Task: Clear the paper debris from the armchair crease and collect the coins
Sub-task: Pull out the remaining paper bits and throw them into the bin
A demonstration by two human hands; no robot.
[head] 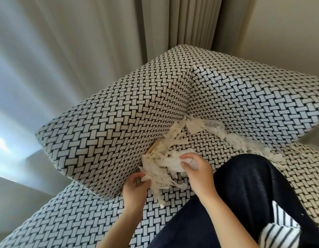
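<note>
Head view, the only one we've got. We're looking down at the armchair (105,122), black-and-white weave, seat corner dead centre. The crease (186,116) where arm, back and seat meet is stuffed w/ shredded white paper (160,163): a big clump sits against the arm's inner wall, and a strip (234,140) trails off right along the back cushion.

Left hand (135,185) is low by the arm wall, fingers curled round the bottom of the clump, gripping shreds. Right hand (196,169) is on the clump's right side, thumb and fingers closed on a wad of the same paper. So both hands hold paper, neither free.

Our knee (253,194), in dark trousers, rests on the seat just right of that. Striped cloth (280,231) bottom right, curtain (173,20) behind.

Coins? None we can make out. A tan edge (154,148) pokes from the crease above the clump. Could be card, could be anything, can't tell.

Step in hand, we reckon: paper clearing, early-to-mid, as plenty sits in the crease. Next move needs a clean lift of this clump out and away w/o shedding bits back in. Then the strip, and only then a feel along the bared crease for coins, prob. hiding under the shreds.
</note>
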